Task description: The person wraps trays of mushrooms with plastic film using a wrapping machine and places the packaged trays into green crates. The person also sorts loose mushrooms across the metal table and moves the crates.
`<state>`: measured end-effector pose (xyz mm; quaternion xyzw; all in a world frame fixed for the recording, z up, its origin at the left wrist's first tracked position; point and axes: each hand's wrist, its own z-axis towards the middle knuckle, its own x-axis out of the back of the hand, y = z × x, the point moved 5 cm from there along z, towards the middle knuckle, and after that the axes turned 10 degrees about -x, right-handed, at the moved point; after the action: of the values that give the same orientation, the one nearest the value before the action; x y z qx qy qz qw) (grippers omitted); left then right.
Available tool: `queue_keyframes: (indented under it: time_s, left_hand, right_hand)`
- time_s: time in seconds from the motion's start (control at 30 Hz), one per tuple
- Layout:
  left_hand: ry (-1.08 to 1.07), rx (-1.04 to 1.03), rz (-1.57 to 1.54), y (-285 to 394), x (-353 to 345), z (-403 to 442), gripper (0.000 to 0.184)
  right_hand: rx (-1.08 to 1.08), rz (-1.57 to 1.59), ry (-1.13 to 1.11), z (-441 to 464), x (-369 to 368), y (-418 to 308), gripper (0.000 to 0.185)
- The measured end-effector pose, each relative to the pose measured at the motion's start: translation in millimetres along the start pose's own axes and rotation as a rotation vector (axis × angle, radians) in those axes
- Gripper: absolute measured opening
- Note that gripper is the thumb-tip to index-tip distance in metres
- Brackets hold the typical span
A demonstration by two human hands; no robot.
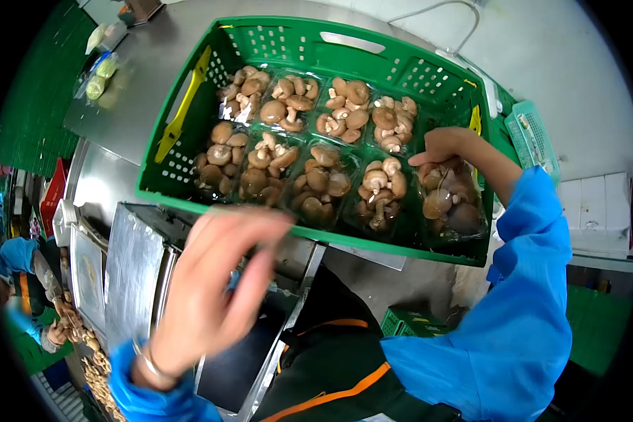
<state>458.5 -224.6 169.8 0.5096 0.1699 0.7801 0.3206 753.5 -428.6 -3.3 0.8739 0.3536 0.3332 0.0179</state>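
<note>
A green plastic crate (316,36) holds two rows of clear, film-wrapped packs of brown mushrooms. At the crate's right end, my right hand (446,144) is closed at the back edge of a mushroom pack (451,200), with its index finger pointing left. That pack sits in the near row, slightly tilted; part of the grip is hidden. My left hand (214,288) hovers in front of the crate's near left side, blurred by motion. Its thumb stands apart from the fingers, and nothing shows in it.
Under the crate lies a steel table (119,112), with wrapped green vegetables (98,81) at far left. A turquoise basket (532,141) stands to the right. At lower left, a co-worker's hands (62,327) are over loose mushrooms (98,380). A metal machine (135,271) stands near my left arm.
</note>
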Motion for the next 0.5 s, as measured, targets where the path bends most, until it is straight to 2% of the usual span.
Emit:
queue_keyframes:
  time_s: [0.03, 0.1, 0.13, 0.2, 0.23, 0.3, 0.4, 0.5]
  left_hand:
    - [-0.062, -0.113, -0.014, -12.3, -22.4, 30.9, 0.021]
    - [-0.307, -0.203, 0.041, -64.4, -90.6, 71.8, 0.030]
    - [-0.449, -0.191, -0.029, -92.9, -131.5, 84.8, 0.025]
    - [-0.792, -0.246, 0.121, -135.5, -202.5, 99.0, 0.037]
    - [-1.038, -0.167, 0.184, -159.9, -236.2, 96.7, 0.042]
    - [-1.030, -0.251, 0.389, -171.7, -263.5, 93.7, 0.044]
    - [-1.082, -0.244, 0.428, -177.8, -255.0, 91.4, 0.040]
    - [-1.097, -0.156, 0.669, -188.6, -247.6, 105.2, 0.036]
  right_hand:
    - [-0.024, -0.030, -0.006, -7.4, 6.6, -0.7, 0.074]
    - [-0.021, 0.005, -0.010, -11.1, 5.3, 4.2, 0.075]
    - [-0.023, 0.017, 0.006, -9.7, 1.6, 7.3, 0.075]
    - [-0.097, 0.039, -0.045, -21.5, 0.4, 11.3, 0.070]
    - [-0.073, 0.085, -0.014, -21.7, -3.6, 17.3, 0.070]
    - [-0.014, 0.171, 0.031, -18.1, -15.7, 28.6, 0.069]
    - [-0.098, 0.345, -0.032, -37.0, -7.9, 32.6, 0.069]
    - [0.047, 0.333, 0.064, -39.6, -5.0, 31.2, 0.067]
